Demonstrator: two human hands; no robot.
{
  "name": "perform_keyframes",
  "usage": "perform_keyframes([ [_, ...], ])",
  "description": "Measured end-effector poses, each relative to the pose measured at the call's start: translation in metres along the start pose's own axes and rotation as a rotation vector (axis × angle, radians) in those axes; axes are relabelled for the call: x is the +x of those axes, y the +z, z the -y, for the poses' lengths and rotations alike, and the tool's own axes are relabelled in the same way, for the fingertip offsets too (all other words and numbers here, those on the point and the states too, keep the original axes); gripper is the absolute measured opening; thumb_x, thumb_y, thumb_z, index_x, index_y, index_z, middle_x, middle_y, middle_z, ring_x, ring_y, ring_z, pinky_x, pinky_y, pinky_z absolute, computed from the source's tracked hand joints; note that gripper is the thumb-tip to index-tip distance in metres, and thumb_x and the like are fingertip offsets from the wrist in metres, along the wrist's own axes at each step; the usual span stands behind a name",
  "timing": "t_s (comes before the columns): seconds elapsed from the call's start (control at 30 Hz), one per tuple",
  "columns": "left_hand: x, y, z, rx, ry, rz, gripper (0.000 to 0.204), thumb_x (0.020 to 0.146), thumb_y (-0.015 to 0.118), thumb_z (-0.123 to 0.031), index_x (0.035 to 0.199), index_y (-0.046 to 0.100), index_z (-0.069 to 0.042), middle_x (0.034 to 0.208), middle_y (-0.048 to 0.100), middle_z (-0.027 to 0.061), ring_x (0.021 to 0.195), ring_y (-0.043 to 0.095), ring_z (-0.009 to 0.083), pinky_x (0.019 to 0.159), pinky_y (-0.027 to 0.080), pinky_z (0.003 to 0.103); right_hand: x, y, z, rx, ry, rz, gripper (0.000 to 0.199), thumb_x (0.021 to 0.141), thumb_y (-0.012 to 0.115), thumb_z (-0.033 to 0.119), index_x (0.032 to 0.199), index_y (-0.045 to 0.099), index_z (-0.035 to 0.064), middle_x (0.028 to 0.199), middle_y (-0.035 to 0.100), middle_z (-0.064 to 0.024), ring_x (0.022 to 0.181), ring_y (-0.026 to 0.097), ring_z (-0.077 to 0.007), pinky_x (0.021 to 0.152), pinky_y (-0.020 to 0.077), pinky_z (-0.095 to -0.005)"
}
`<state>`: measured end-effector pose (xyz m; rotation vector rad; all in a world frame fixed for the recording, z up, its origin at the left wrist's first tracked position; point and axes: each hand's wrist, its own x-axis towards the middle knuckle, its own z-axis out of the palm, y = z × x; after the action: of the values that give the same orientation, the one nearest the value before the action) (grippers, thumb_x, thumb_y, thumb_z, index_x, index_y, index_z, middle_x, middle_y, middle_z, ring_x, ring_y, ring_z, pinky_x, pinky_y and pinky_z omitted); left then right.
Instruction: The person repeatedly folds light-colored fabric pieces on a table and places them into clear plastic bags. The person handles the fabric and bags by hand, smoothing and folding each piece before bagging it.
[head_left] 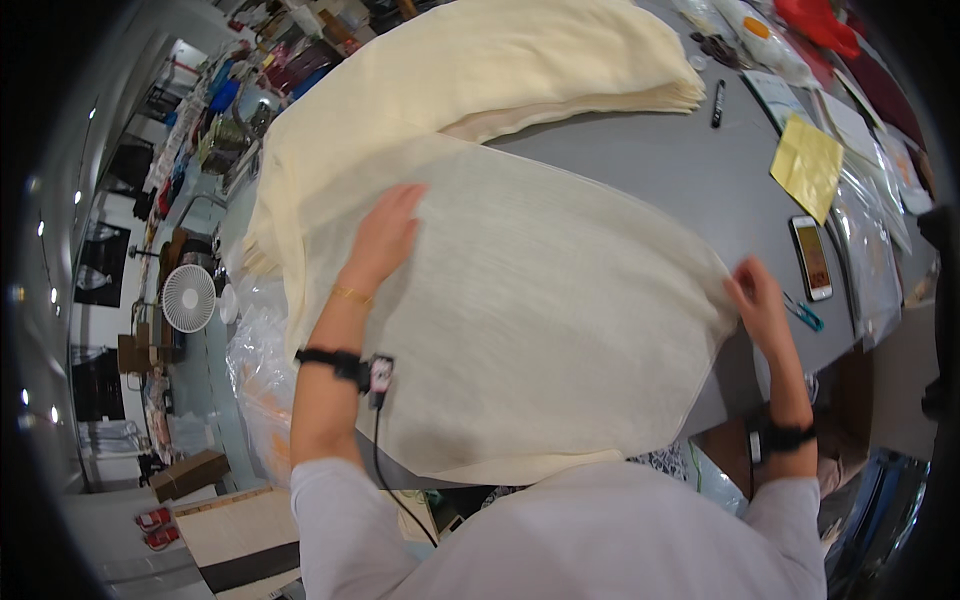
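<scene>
A large cream cloth lies spread over the grey table in front of me. My left hand rests flat on its upper left part, fingers apart. My right hand pinches the cloth's right edge near the table's side. Behind it a thick stack of folded cream cloth covers the far left of the table.
A phone, a yellow sheet, a black marker, blue-handled scissors and clear plastic bags lie at the right. A white fan and plastic bags stand on the floor at the left.
</scene>
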<state>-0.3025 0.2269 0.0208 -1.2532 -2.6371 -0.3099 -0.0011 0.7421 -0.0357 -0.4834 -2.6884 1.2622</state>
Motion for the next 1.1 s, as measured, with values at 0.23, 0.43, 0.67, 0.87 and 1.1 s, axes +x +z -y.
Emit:
perform_keyframes([
  [0.23, 0.151, 0.031, -0.061, 0.109, 0.228, 0.548, 0.043, 0.085, 0.066, 0.001, 0.126, 0.064, -0.01, 0.131, 0.063, 0.0139, 0.125, 0.059, 0.0361, 0.097, 0.053, 0.047, -0.132, -0.044, 0.003, 0.251, 0.196, -0.064, 0.02, 0.089, 0.071, 0.002, 0.103, 0.057, 0.0011, 0.083, 0.049, 0.0014, 0.075, 0.044, -0.0081, 0.066, 0.0385, -0.0247],
  [0.43, 0.085, -0.018, -0.125, -0.017, 0.38, 0.425, 0.009, 0.088, 0.065, -0.011, 0.092, 0.064, -0.004, 0.094, 0.064, 0.0158, 0.098, 0.063, 0.0378, 0.082, 0.052, 0.052, -0.181, -0.117, -0.053, 0.07, 0.246, -0.208, 0.008, 0.096, 0.067, 0.005, 0.095, 0.064, -0.0023, 0.077, 0.046, 0.0036, 0.071, 0.037, -0.0062, 0.062, 0.0309, -0.0259],
  [0.67, -0.145, -0.153, -0.257, -0.349, 0.261, 0.618, 0.01, 0.087, 0.07, -0.011, 0.087, 0.061, -0.007, 0.084, 0.056, 0.0082, 0.083, 0.06, 0.0256, 0.068, 0.052, 0.04, -0.125, -0.112, -0.057, 0.353, 0.177, -0.314, 0.017, 0.1, 0.064, 0.006, 0.113, 0.071, -0.0006, 0.088, 0.063, 0.0034, 0.08, 0.058, -0.0052, 0.066, 0.0452, -0.021],
  [0.87, -0.208, -0.225, -0.267, -0.538, -0.33, 0.441, 0.019, 0.089, 0.078, -0.021, 0.098, 0.071, -0.006, 0.085, 0.07, 0.0088, 0.07, 0.068, 0.0301, 0.06, 0.052, 0.038, -0.045, 0.032, 0.059, 0.307, -0.226, 0.146, 0.01, 0.094, 0.067, -0.003, 0.104, 0.069, -0.0029, 0.096, 0.068, -0.0043, 0.088, 0.067, -0.0127, 0.081, 0.0568, -0.0278],
  [1.1, -0.128, -0.02, -0.222, -0.234, -0.303, -0.163, 0.024, 0.094, 0.074, -0.024, 0.108, 0.067, -0.005, 0.105, 0.065, 0.0088, 0.079, 0.068, 0.0335, 0.067, 0.054, 0.041, -0.023, 0.156, 0.16, 0.06, -0.54, 0.408, 0.008, 0.092, 0.069, 0.002, 0.099, 0.074, 0.0009, 0.113, 0.068, -0.0091, 0.089, 0.069, -0.0265, 0.077, 0.0548, -0.0368],
])
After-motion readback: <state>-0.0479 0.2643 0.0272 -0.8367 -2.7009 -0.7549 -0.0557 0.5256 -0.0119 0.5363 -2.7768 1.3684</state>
